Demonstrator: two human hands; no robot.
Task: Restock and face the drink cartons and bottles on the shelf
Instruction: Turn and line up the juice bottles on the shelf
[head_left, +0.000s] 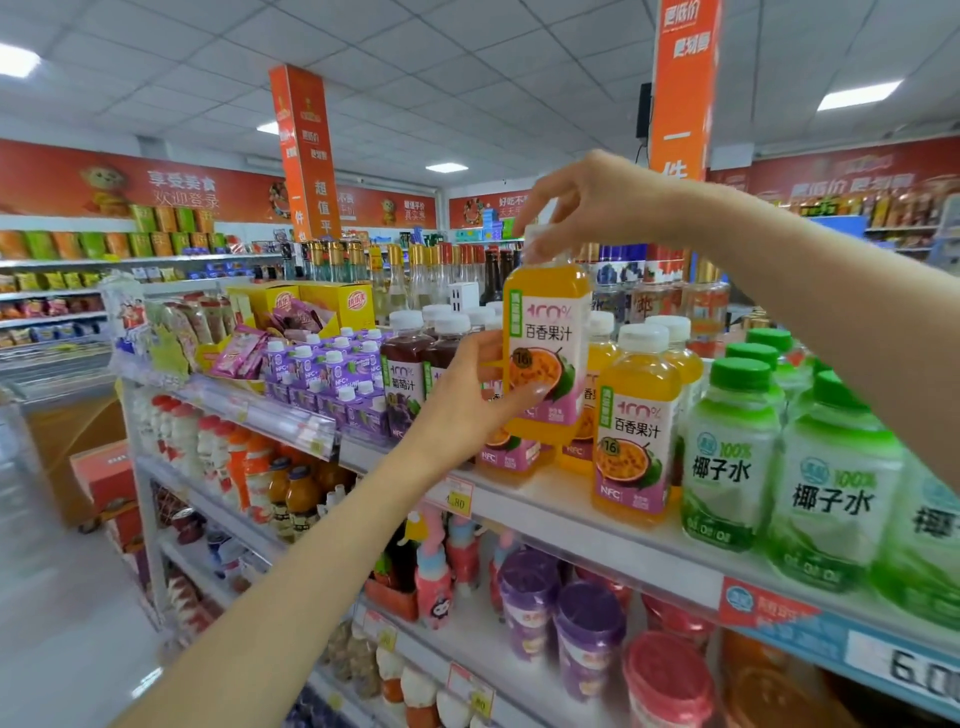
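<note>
Fingers (535, 208) of the right hand (587, 208) pinch the cap of the orange juice bottle (545, 343) at mid-frame, the left hand (467, 405) gripping its side; facing underway, it next needs lowering, label forward, into the shelf's (597, 525) front gap.

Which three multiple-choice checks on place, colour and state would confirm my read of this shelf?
1. Coconut water bottles stand which side of the passion fruit juice row? A left; B right; C below.
2. Their caps are? A green; B white; C red.
3. The lifted passion fruit juice bottle is? A held by both hands; B lying flat; C unheld.
1 B: they stand to its right. 2 A: every visible one is green. 3 A: right hand grips its top, left hand grips its side.
</note>
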